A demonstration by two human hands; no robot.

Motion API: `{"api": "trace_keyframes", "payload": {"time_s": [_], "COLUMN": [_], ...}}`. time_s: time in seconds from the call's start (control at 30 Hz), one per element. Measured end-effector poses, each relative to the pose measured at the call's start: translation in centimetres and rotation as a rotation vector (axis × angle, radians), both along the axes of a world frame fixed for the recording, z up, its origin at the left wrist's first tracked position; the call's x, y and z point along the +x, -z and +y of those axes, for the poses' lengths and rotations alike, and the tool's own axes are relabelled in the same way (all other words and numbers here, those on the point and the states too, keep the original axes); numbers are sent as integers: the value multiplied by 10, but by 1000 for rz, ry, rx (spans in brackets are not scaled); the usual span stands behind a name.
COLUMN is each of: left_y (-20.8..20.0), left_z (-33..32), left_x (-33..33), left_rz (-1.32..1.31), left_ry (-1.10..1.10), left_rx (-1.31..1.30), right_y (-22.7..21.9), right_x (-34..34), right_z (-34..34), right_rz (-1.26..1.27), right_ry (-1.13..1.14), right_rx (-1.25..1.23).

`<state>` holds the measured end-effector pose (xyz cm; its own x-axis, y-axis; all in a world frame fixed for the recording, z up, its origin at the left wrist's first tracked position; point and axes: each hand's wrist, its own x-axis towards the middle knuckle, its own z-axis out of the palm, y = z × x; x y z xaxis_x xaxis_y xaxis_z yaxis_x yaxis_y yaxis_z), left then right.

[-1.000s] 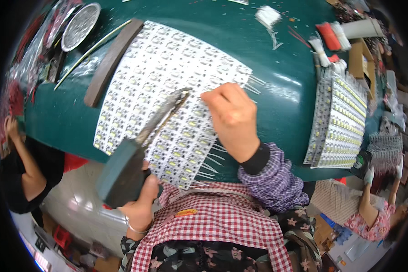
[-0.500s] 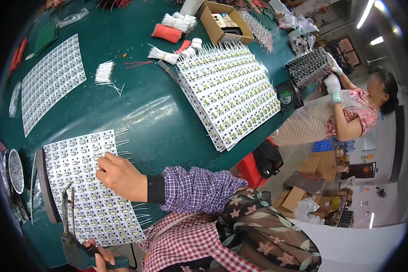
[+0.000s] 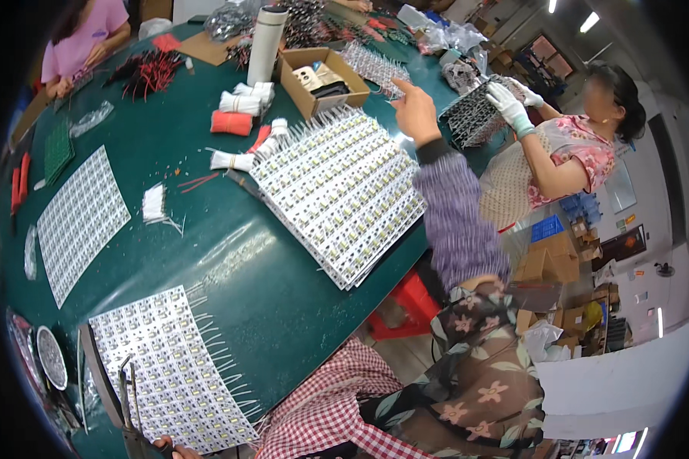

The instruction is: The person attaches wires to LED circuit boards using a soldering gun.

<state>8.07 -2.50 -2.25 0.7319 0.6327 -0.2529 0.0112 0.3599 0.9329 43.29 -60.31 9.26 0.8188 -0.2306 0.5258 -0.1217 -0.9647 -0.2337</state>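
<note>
My left hand (image 3: 174, 450), mostly cut off by the lower edge, is closed round the handle of a soldering gun (image 3: 134, 436). Two thin metal prongs rise from the tool over a white circuit-board panel (image 3: 168, 348). This panel carries rows of small parts, and white wires stick out along its right side. Over the far right end of a stack of similar panels (image 3: 344, 199), my right hand (image 3: 417, 115) is raised with a finger stretched out. Nothing shows in it. A dark bar (image 3: 99, 367) lies along the near panel's left edge.
A bare panel (image 3: 84, 226) lies at left, near white wire pieces (image 3: 154, 203). Beyond the stack are wire bundles (image 3: 233, 121), a cardboard box (image 3: 325, 76) and a white cylinder (image 3: 268, 46). A gloved co-worker (image 3: 559, 153) handles a dark panel at right; another person (image 3: 88, 38) sits at far left.
My right hand has left the near panel and swung up and right, past the stack. The view has shifted, so the table's far side shows more. The soldering gun stays over the near panel.
</note>
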Motion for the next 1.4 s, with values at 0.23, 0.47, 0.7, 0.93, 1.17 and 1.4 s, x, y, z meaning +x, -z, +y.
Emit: {"api": "trace_keyframes", "payload": {"time_s": [0.23, 0.47, 0.7, 0.93, 1.17, 1.4], "left_y": [-9, -34, -31, -41, -30, -17], "left_z": [-20, -8, 0, -34, -28, -29], "left_x": [14, 13, 5, 4, -25, -33], "left_rz": [-8, 79, 52, 2, 47, 143], "left_ry": [-104, -116, 30, -51, -38, 77], "left_rx": [-11, 12, 7, 327, 422, 597], "right_y": [62, 29, 15, 68, 115, 135], "right_x": [93, 80, -77, -169, -188, -190], "right_z": [-123, -89, 163, 339, 406, 415], "right_rz": [460, 169, -316, 6, 124, 142], "right_ry": [302, 206, -776, -933, -959, -964], "right_rx": [-32, -181, 68, 792, 787, 653]}}
